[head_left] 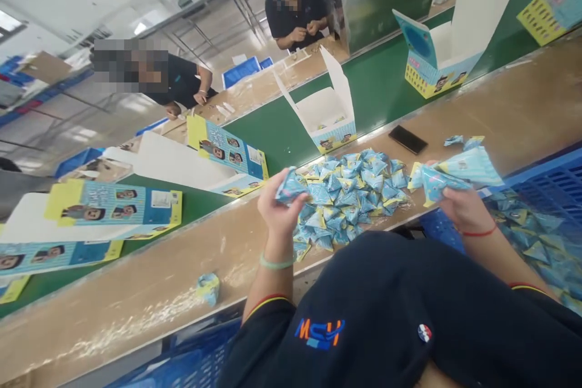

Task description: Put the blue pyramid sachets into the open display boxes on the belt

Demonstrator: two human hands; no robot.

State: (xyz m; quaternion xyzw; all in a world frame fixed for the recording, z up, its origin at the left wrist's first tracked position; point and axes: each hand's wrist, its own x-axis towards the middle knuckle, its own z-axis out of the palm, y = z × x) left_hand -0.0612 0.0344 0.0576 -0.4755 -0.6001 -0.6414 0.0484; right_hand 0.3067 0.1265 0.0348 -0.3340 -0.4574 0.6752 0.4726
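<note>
My left hand [280,207] is closed around a small blue packet [292,185], held just above the left side of the pile. To the right, my right hand [461,206] grips blue-and-yellow packets [443,183], at least two of them, one striped and sticking out to the right. Between my hands a heap of similar pyramid-shaped packets [350,188] lies on the brown tabletop [218,248]. Behind the heap stands an open white-lined carton [334,112] with a few packets inside.
A green conveyor belt [268,133] carries several open printed cartons [439,66]. A dark phone [408,139] lies right of the heap. One loose packet [208,288] is at left. A blue crate [545,194] holds packets at right. Two people [295,15] sit across the belt.
</note>
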